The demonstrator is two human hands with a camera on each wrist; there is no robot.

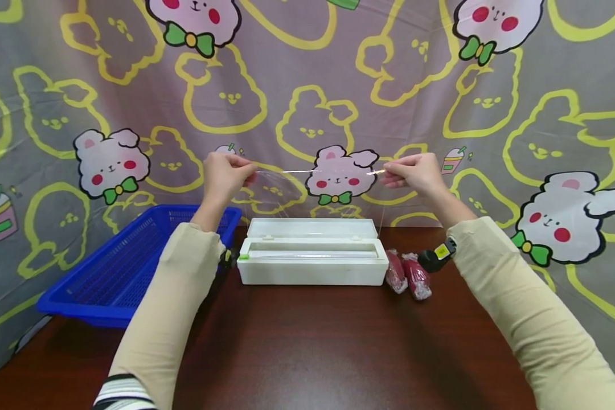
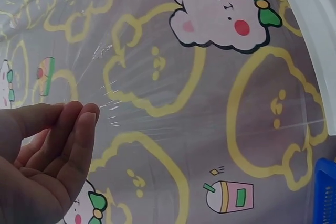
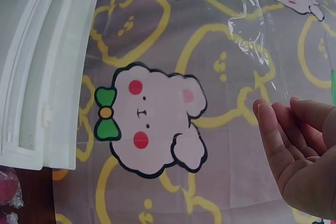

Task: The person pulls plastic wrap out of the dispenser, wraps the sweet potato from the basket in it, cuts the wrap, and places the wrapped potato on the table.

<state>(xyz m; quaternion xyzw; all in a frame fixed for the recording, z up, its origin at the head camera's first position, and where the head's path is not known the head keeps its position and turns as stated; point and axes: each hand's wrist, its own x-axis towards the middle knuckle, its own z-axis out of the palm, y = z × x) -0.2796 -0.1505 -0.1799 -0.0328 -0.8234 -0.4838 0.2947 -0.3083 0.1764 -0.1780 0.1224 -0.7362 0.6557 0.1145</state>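
A clear sheet of cling film (image 1: 297,171) is stretched between both hands, above a white cling film dispenser box (image 1: 312,272). My left hand (image 1: 229,171) pinches one upper corner between thumb and fingers. On the other side my right hand (image 1: 412,172) pinches the opposite corner. Creases fan out from the left fingertips across the film (image 2: 113,108) in the left wrist view. Shiny wrinkles mark the film (image 3: 252,45) in the right wrist view. The box's lid (image 1: 312,228) stands raised at the back, and a film roll (image 1: 312,254) lies inside.
A blue plastic basket (image 1: 102,312) stands at the left of the dark wooden table (image 1: 307,347). Two red film-wrapped items (image 1: 417,277) lie against the box's right end. Behind everything hangs a grey curtain (image 1: 266,74) with cartoon rabbits.
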